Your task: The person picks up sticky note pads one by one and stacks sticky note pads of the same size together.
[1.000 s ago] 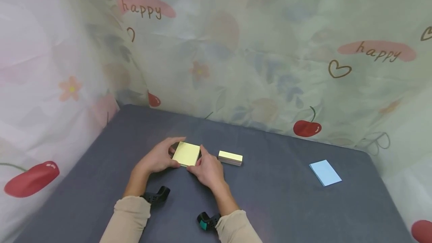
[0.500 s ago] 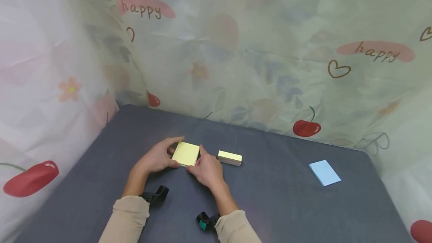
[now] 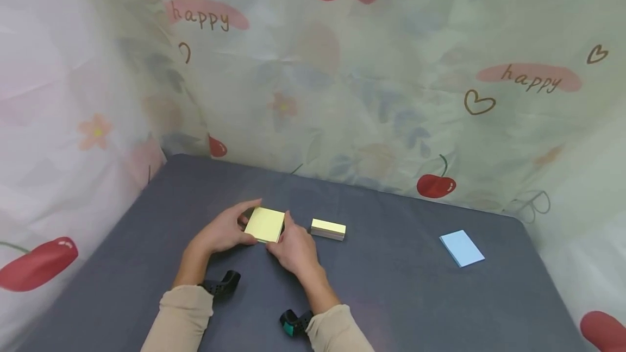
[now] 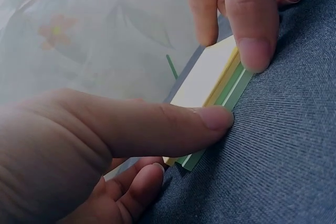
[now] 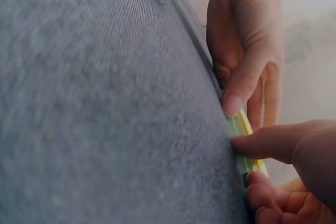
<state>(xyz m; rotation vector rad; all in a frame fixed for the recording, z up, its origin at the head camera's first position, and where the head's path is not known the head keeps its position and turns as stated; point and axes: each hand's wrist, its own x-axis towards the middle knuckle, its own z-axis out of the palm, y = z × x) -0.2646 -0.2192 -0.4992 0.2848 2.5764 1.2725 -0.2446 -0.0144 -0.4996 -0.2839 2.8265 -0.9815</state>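
A square stack of sticky notes [image 3: 265, 225], pale yellow on top, lies on the dark table between my two hands. My left hand [image 3: 225, 231] grips its left side, thumb at the near edge and fingers at the far side. The right hand [image 3: 297, 249] holds the right side, its thumb on the near edge too. Seen from the left wrist, green layers [image 4: 239, 88] lie under the yellow one, slightly offset from each other, and both thumbs press on this edge. The right wrist view also shows both thumbs against the green edge [image 5: 235, 127].
Just right of the right hand sits a narrow sticky-note block [image 3: 328, 229], yellow on top with darker layers below. Farther right lies a light blue pad [image 3: 462, 248]. A patterned curtain [image 3: 313, 91] hangs behind the grey-blue table [image 3: 401, 292].
The head view has shifted slightly, so everything sits a little more to the left. Both hands keep their hold on the sticky-note stack, with hardly any movement.
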